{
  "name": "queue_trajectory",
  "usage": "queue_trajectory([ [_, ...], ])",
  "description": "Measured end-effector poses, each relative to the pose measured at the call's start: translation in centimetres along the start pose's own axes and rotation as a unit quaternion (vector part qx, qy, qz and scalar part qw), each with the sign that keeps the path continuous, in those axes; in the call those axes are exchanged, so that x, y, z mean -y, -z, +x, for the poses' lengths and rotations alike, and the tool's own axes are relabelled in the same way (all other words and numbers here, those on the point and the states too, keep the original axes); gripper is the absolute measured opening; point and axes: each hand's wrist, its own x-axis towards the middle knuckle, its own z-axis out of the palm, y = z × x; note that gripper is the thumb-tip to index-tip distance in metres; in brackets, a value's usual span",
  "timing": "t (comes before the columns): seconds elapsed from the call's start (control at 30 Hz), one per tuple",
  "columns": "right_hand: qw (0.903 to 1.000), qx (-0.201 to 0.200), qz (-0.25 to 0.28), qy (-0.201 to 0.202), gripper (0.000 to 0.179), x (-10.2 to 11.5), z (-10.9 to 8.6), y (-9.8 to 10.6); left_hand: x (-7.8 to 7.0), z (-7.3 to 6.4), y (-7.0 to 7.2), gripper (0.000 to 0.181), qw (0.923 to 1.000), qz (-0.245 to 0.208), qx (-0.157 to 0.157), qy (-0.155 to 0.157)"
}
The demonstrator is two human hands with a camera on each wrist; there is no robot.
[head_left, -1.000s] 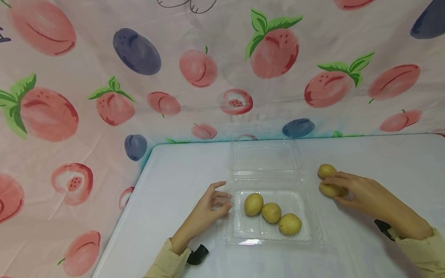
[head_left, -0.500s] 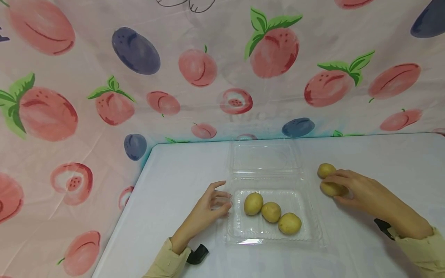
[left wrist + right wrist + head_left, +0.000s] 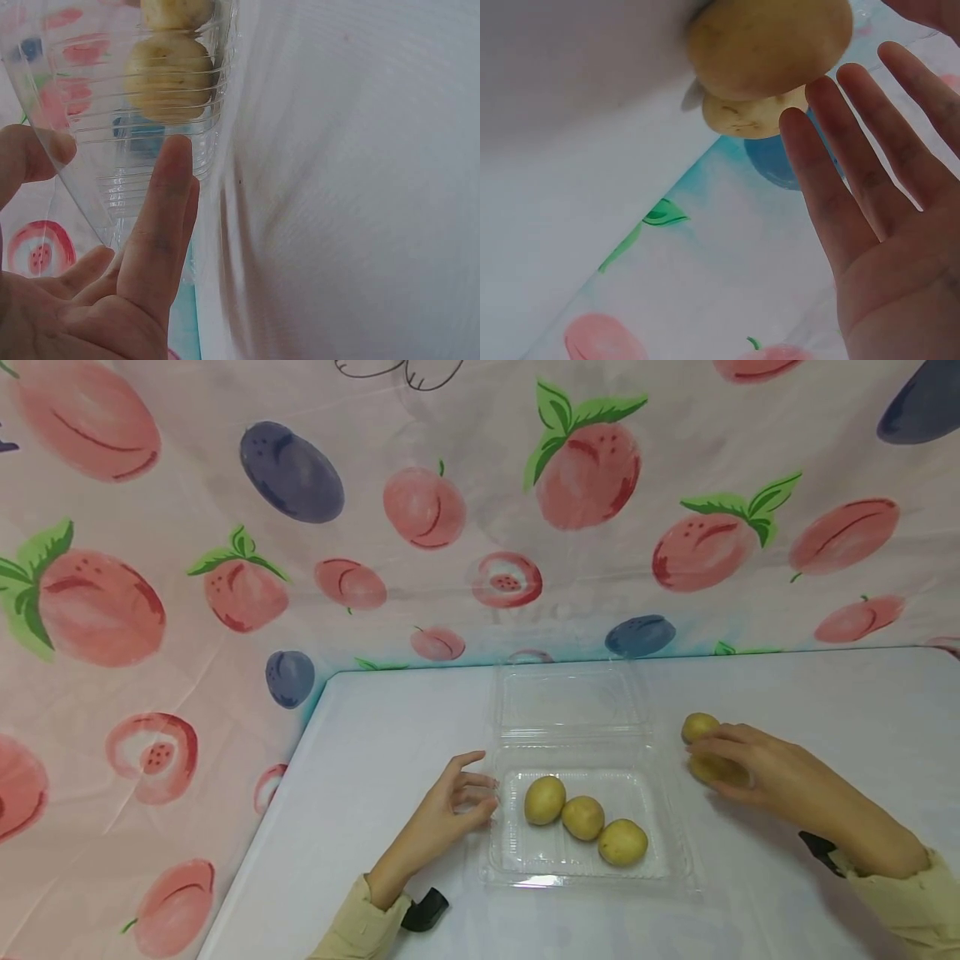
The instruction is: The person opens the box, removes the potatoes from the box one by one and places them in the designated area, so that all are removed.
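At the right in the head view, my right hand (image 3: 776, 772) bends its thumb and fingers round a yellow-skinned potato (image 3: 716, 768). In the right wrist view this potato (image 3: 772, 45) lies at the fingertips, overlapping another potato (image 3: 754, 116) behind it. That second potato (image 3: 699, 727) sits on the table just beyond my hand. My left hand (image 3: 448, 802) rests beside a clear plastic clamshell box (image 3: 525, 864), fingers loosely spread at its left wall. The left wrist view shows a finger (image 3: 154, 225) extended along the ribbed side. Inside the box sit three potatoes (image 3: 582, 817).
The box's clear lid (image 3: 573, 697) lies folded back toward the rear edge of the white table (image 3: 397, 718). A cloth printed with fruit (image 3: 352, 460) hangs behind and to the left. Black wrist mounts (image 3: 425, 910) show under both cuffs.
My right hand has shifted slightly, its fingers and thumb closing further over the nearer potato. My left hand and the box have stayed put.
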Motion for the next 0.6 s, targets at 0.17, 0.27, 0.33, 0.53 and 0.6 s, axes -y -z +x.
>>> queue_trajectory([
  [0.17,0.9996,-0.011,-0.011,0.023,0.052,0.5,0.2,0.2,0.0,0.0,0.0,0.067,1.0000,-0.001,0.001,-0.005],
  [0.27,0.9995,-0.008,-0.009,0.028,0.052,0.9,0.3,0.4,-0.1,-0.1,0.0,0.068,1.0000,-0.003,0.000,-0.004],
  [0.33,0.9996,-0.006,-0.005,0.029,0.052,1.2,0.4,0.5,-0.1,-0.1,0.0,0.068,1.0000,-0.002,-0.002,-0.001],
  [0.53,0.9990,-0.013,-0.001,0.043,0.054,1.8,0.5,0.5,-0.1,-0.1,-0.1,0.070,1.0000,-0.010,-0.002,-0.001],
  [0.6,0.9987,-0.016,-0.002,0.048,0.054,1.9,0.6,0.5,-0.1,-0.1,-0.1,0.070,1.0000,-0.010,-0.001,-0.001],
])
